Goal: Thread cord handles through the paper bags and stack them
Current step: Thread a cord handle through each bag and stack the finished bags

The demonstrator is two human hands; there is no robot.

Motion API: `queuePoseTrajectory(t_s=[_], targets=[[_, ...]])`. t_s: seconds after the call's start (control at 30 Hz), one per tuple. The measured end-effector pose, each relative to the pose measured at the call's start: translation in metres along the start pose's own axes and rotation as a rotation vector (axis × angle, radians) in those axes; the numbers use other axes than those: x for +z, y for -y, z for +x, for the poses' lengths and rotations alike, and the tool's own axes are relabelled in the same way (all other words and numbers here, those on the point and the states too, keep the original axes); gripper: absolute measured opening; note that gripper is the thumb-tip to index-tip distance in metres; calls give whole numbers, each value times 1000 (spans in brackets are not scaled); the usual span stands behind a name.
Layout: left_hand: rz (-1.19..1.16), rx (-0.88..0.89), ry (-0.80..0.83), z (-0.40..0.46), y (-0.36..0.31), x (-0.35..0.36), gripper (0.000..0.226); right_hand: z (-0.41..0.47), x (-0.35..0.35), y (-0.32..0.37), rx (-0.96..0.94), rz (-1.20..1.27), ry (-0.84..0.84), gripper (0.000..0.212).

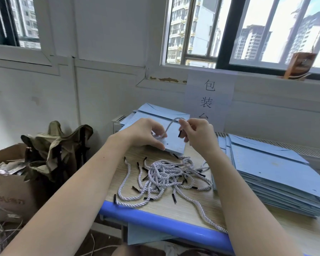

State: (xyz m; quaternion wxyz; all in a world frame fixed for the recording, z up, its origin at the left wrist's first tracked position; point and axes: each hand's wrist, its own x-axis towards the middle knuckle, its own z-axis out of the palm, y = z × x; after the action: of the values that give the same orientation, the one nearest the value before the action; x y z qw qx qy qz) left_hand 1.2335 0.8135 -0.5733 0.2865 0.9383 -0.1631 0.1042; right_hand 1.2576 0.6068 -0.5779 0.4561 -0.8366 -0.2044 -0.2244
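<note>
Two bare hands worked above the wooden table with the blue edge [155, 220]. The left hand [146, 134] had its fingers curled, pinching one end of a single white twisted cord with black tips [171, 124] against a flat pale-blue paper bag [174, 141] lying on the table's far side. The right hand [198, 133] pinched the cord's other end, its black tip hanging just below the fingertips [181, 124], so the cord arched between the two hands over the bag. That bag topped a small stack of pale-blue bags [155, 111] behind it; a second, taller stack of flat pale-blue bags [277, 174] sat at the table's right. In the table's middle lay one tangled heap of white cords [166, 176], too knotted to count. One brown cardboard box [9, 193] stood left of the table.
</note>
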Motion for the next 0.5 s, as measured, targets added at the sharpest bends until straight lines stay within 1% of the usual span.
queuePoseTrajectory(t_s=[0.1,0.2,0.27,0.3,0.4,0.5], targets=[[10,16,15,1,0,2,28,-3,4,2,1,-5,77,29],[11,29,-15,3,1,3,23,-4,6,2,34,10,155,14],[3,31,-27,4,1,3,23,-4,7,1,49,-4,180,5],[-10,30,-31,4,1,3,23,-4,7,2,44,-31,181,4],[-34,18,-56,4,2,2,17,-5,7,4,12,-106,193,13],[-4,4,-77,5,3,3,15,-6,8,5,-1,-139,210,25]])
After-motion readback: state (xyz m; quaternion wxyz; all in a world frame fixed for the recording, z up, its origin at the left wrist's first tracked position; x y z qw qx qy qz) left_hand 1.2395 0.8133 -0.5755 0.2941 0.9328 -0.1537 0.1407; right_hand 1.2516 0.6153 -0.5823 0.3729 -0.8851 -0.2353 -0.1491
